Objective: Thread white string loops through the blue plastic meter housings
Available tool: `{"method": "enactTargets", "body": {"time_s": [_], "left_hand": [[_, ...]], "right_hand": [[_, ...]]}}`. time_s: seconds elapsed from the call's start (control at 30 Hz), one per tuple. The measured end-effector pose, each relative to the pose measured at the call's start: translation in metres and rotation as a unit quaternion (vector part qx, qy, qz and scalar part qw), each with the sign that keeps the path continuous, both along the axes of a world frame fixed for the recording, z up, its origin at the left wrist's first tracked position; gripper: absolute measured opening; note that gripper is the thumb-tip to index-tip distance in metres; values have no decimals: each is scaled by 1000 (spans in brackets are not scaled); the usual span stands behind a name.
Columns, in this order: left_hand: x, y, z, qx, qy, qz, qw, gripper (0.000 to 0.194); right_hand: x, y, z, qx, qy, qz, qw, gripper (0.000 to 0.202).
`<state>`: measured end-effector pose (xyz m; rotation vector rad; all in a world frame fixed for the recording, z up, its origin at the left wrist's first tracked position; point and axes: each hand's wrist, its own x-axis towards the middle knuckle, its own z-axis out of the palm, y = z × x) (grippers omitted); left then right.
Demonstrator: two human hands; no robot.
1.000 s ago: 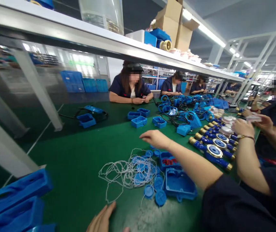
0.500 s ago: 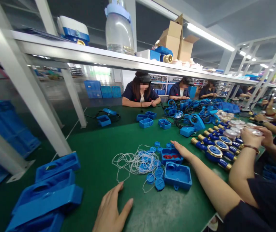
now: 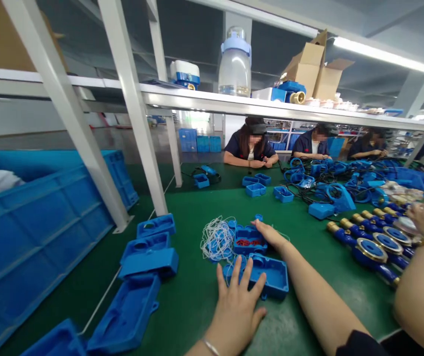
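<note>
The left hand [image 3: 236, 301], fingers spread and grasping nothing, rests on a blue rectangular open-topped plastic housing [image 3: 271, 277]; the right hand is out of view.

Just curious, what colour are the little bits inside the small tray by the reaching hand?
Red, inside the blue small tray; the head view shows it.

left hand [image 3: 236, 301] flat on blue housing [image 3: 271, 277], green table [image 3: 193, 296].

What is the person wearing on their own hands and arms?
Only the left hand shows. It is bare, with no glove, and has a thin silver-coloured bracelet at the wrist. No sleeve is in view. The right hand is outside the picture.
</note>
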<state>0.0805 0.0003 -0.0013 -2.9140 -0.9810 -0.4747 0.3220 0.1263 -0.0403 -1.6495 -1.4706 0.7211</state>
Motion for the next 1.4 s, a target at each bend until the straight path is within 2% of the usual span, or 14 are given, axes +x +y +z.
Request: {"method": "enactTargets", "body": {"time_s": [0.17, 0.3, 0.4, 0.47, 0.53, 0.6, 0.67, 0.7, 0.77, 0.87, 0.97, 1.13, 1.27, 1.4], "left_hand": [[12, 10, 1, 54, -45, -2, 998, 13], [30, 12, -4, 54, -60, -3, 997, 12], [42, 6, -4, 45, -66, -1, 997, 11], [38, -1, 2, 39, -70, -2, 997, 12], [19, -3, 13, 29, -75, -1, 997, 27], [-15, 4, 28, 22, -81, 18, 996, 36], [-57, 22, 42, 43, -88, 92, 991, 33], [-78, 35, 48, 44, -93, 162, 981, 34], [-117, 62, 56, 43, -99, 252, 962, 45], [-157, 91, 60, 0, -72, 300, 951, 56], [-173, 99, 58, -53, -42, 283, 957, 52], [-176, 87, 54, -88, -46, 247, 964, 48], [-183, 86, 55, -105, -52, 194, 974, 51], [-184, 96, 63, -83, -64, 161, 981, 41]], "right_hand": [[25, -30, 6, 52, -98, -51, 993, 34], [49, -51, -10, 7, -189, -93, 978, 29], [47, -53, -21, -19, -236, -90, 967, 25], [43, -52, -22, -23, -259, -91, 961, 23], [42, -53, -19, -18, -279, -99, 955, 23], [42, -56, -13, -5, -295, -107, 949, 23], [40, -60, -4, 11, -310, -101, 945, 25], [37, -61, 1, 18, -318, -87, 944, 26], [28, -59, 9, 28, -336, -45, 940, 28], [10, -46, 15, 23, -379, 21, 925, 27], [-6, -31, 14, 2, -429, 47, 902, 24], [-15, -25, 6, 2, -484, 29, 875, 22], [-15, -33, 7, 45, -491, 19, 870, 17], [-19, -41, 14, 109, -475, 11, 873, 20]]}}
